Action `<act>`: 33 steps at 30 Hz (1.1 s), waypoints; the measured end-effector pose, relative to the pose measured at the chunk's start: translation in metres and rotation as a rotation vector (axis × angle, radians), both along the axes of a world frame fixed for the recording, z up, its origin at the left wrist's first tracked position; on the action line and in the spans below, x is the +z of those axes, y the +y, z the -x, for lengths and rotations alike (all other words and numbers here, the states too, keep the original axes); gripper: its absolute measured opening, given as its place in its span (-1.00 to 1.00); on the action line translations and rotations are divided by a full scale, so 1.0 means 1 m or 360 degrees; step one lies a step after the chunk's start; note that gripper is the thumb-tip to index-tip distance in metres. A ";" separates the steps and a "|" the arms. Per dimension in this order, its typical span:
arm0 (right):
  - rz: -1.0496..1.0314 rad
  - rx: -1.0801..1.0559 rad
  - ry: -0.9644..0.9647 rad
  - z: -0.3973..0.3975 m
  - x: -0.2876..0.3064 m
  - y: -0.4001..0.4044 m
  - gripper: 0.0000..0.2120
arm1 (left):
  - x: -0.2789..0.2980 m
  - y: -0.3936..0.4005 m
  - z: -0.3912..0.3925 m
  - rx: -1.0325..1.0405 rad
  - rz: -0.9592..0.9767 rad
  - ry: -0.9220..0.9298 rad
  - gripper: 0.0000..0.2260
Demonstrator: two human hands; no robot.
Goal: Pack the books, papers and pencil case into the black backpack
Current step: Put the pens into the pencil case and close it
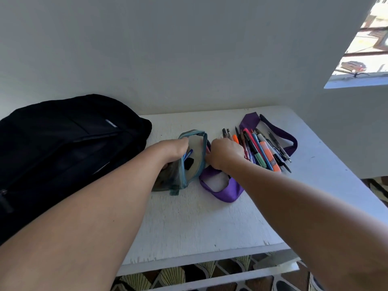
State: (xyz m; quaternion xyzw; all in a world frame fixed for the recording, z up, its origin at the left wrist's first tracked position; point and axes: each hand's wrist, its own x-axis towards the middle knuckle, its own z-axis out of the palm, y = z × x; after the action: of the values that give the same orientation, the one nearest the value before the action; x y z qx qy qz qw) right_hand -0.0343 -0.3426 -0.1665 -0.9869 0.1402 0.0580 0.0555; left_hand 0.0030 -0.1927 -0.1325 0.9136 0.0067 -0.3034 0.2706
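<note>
On the white painted wooden surface [210, 217], against a plain white wall: a large black fabric backpack [63, 148] lying on the left side, zipper partly open. Just right of it, a small grey-green pencil case with a teal zipper [189, 162], mouth wide open, a blue pen and some dark item visible inside. Next to that, a purple fabric pouch [226, 190], opened flat, with a loose pile of pens, markers and highlighters [264, 150] spread on top, orange, pink, green and black among them. Upper right, a window opening [367, 49] with bright outdoor view. Below the surface edge, a patterned floor [168, 276].

Left hand [174, 149] on the near-left rim of the grey-green pencil case, fingers curled on the edge, holding the mouth open. Right hand [225, 153] between the pencil case and the pen pile, fingers curled downward at the case's right rim; cannot tell exactly what is pinched, fingertips hidden behind the knuckles. Backpack well within reach, just beside the left forearm.
</note>
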 end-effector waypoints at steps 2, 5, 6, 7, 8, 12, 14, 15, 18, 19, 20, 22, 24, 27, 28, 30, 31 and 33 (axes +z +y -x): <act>0.0019 0.0022 0.0072 0.000 0.000 0.004 -0.88 | 0.000 0.000 0.001 0.0011 -0.0018 0.0010 -0.40; 0.0013 0.0025 0.0140 -0.001 0.002 0.006 -0.83 | 0.000 -0.001 0.002 0.0009 -0.0045 -0.0021 -0.38; -0.0047 -0.0001 0.0137 -0.002 0.002 0.005 -0.83 | 0.000 -0.002 0.002 0.0006 -0.0054 -0.0033 -0.38; -0.0148 -0.0044 0.0102 -0.003 0.005 0.002 -0.86 | -0.001 -0.003 0.003 0.0004 -0.0063 -0.0052 -0.38; -0.0291 -0.0107 0.0026 -0.005 0.006 -0.002 -0.88 | -0.001 -0.003 0.004 0.0002 -0.0070 -0.0069 -0.38; -0.1170 -0.0459 -0.0545 -0.012 0.015 -0.008 -0.78 | 0.002 -0.008 0.003 -0.0003 -0.0045 -0.0099 -0.42; -0.1700 -0.0598 -0.0581 -0.008 0.015 0.002 -0.80 | 0.009 -0.010 0.003 0.0034 0.0056 -0.0069 -0.47; -0.1849 -0.0614 -0.0517 -0.005 0.014 0.009 -0.81 | 0.013 -0.010 0.003 0.0068 0.0103 -0.0049 -0.48; -0.1917 -0.0489 -0.0242 0.001 0.001 0.027 -0.79 | 0.015 -0.005 -0.001 0.0203 0.0179 0.0017 -0.40; -0.1912 -0.0437 -0.0179 0.002 -0.002 0.031 -0.78 | 0.014 -0.003 -0.002 0.0247 0.0193 0.0035 -0.38; -0.1892 -0.0382 -0.0137 0.001 -0.005 0.034 -0.78 | 0.014 -0.001 -0.003 0.0293 0.0204 0.0053 -0.37; -0.1688 -0.0247 -0.0062 0.000 -0.007 0.038 -0.78 | 0.014 0.002 -0.002 0.0347 0.0200 0.0087 -0.36; -0.1440 -0.0113 -0.0013 0.000 -0.003 0.042 -0.81 | 0.015 0.002 0.001 0.0354 0.0206 0.0109 -0.34; -0.1106 0.0170 0.0034 -0.001 0.009 0.046 -0.80 | 0.021 0.000 0.008 0.0299 0.0182 0.0042 -0.38; -0.0969 0.0274 0.0057 -0.002 0.011 0.047 -0.76 | 0.023 0.000 0.009 0.0277 0.0172 -0.0028 -0.43; -0.0743 0.0387 0.0037 0.000 0.019 0.045 -0.70 | 0.025 0.001 0.006 0.0192 0.0164 -0.0180 -0.58; -0.0693 0.0410 -0.0008 0.001 0.021 0.041 -0.69 | 0.025 0.001 0.005 0.0150 0.0161 -0.0202 -0.62; -0.0726 0.0362 -0.0164 0.003 0.024 0.025 -0.72 | 0.021 -0.002 0.002 0.0118 0.0191 -0.0150 -0.63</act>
State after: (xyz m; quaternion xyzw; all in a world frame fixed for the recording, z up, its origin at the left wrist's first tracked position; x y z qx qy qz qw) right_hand -0.0369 -0.3180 -0.1425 -0.9599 0.0087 0.0436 0.2767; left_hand 0.0005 -0.1945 -0.1112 0.9081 0.0094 -0.2497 0.3360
